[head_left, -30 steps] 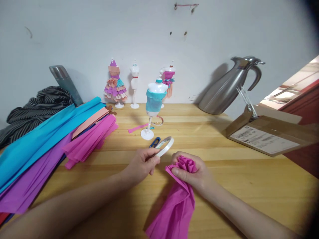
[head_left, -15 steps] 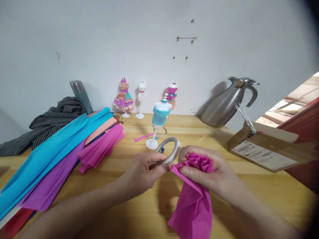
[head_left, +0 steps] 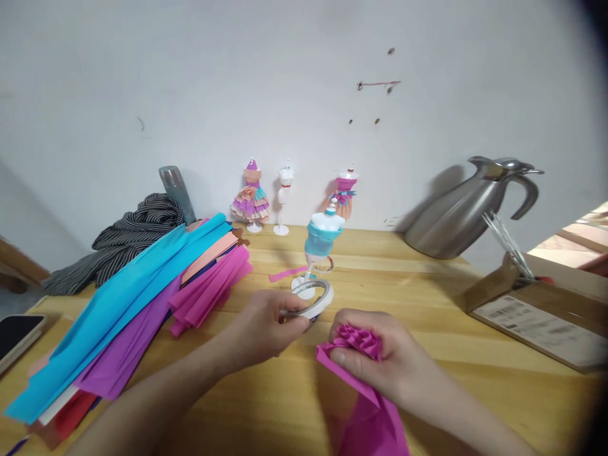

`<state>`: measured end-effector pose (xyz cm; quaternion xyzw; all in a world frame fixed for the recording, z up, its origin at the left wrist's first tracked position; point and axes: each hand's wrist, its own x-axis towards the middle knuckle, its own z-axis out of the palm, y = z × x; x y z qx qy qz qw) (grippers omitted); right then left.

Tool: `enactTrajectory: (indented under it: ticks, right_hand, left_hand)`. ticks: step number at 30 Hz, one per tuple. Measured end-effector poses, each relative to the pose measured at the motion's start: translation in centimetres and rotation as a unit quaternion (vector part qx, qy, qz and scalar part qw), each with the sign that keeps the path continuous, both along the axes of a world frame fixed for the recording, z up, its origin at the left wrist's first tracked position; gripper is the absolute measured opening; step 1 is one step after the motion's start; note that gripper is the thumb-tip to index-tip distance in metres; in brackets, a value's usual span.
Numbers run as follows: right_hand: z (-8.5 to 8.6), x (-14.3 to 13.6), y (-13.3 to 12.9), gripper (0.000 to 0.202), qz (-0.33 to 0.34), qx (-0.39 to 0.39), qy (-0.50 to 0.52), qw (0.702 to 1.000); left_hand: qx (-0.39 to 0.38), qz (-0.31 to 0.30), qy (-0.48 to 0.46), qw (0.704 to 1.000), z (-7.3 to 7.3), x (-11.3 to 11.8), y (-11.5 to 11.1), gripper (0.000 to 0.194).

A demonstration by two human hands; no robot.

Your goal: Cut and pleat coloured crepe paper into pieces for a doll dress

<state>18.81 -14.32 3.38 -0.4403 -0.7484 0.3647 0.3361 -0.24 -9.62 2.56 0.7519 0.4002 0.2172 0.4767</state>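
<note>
A roll of white tape (head_left: 323, 300) is pinched between the thumb and fingers of my left hand (head_left: 268, 323), held above the table. My right hand (head_left: 384, 354) is closed round gathered magenta crepe paper (head_left: 363, 342); its pleats bunch up over the fist, and a loose length hangs down below. The two hands are a short way apart. Just beyond the tape stands a small white mannequin (head_left: 327, 221) with blue paper wrapped round its body. A pink paper strip (head_left: 287, 274) lies beside its base.
Layered coloured crepe paper (head_left: 128, 291) and a striped cloth (head_left: 137, 228) lie at left, near a flask (head_left: 177, 190) and a phone (head_left: 19, 335). Behind stand a ruffled dress form (head_left: 251, 196) and other mannequins. A steel jug (head_left: 460, 209) and a cardboard box (head_left: 536, 323) are at right.
The view has shifted, moving the background right and slightly down in the picture. My left hand and the tape have drawn away from the magenta paper, widening the gap; both holds stay the same.
</note>
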Motion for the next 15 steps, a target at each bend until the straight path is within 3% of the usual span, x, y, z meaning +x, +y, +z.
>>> enactTrajectory:
  ticks: [4,9,12,15]
  right_hand:
    - [-1.7,0.1,1.4,0.031,-0.011,-0.043,0.115,0.992]
    - [-3.4,0.4,1.9,0.034,-0.022,-0.08,0.133,0.988]
    - [-3.6,0.4,1.7,0.031,-0.037,-0.047,0.114,0.992]
    - [-3.3,0.2,1.7,0.019,-0.014,0.063,0.056,0.996]
  left_hand:
    - [-0.051,-0.002,0.015,0.999,-0.4,-0.1,0.3,0.014]
    - [-0.039,-0.05,0.095,0.993,-0.5,-0.6,0.5,0.015]
    - [0.064,-0.064,0.16,0.983,0.1,-1.0,0.5,0.016]
    - [0.169,-0.074,0.226,0.956,0.4,-1.6,0.6,0.018]
